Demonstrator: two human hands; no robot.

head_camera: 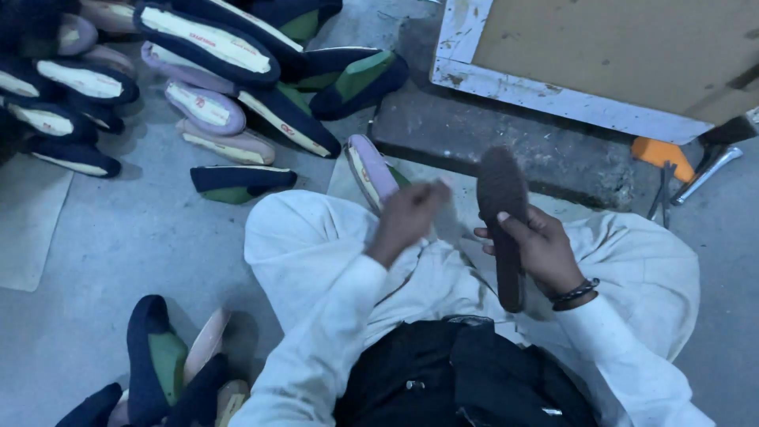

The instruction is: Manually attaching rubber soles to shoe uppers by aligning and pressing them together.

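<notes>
A dark, textured shoe sole (pixel 506 221) stands nearly upright, toe end far, gripped at its middle in the right hand (pixel 541 249) above the lap, right of centre.

1. The person sits on the floor (pixel 142 237), knees apart, both hands above the lap.
2. The right hand (pixel 541 249) holds a sole (pixel 504 213) upright; the left hand (pixel 407 217) is just left of it.
3. A shoe (pixel 371 170) lies just behind the left hand.
4. A heap of shoes (pixel 213 87) lies further back on the left.
5. A smaller cluster of shoes (pixel 170 372) lies beside the person's left side.
6. A board (pixel 601 55) lies behind on the right, on a slab (pixel 490 138).
7. Tools (pixel 696 170) lie right of the slab.
</notes>
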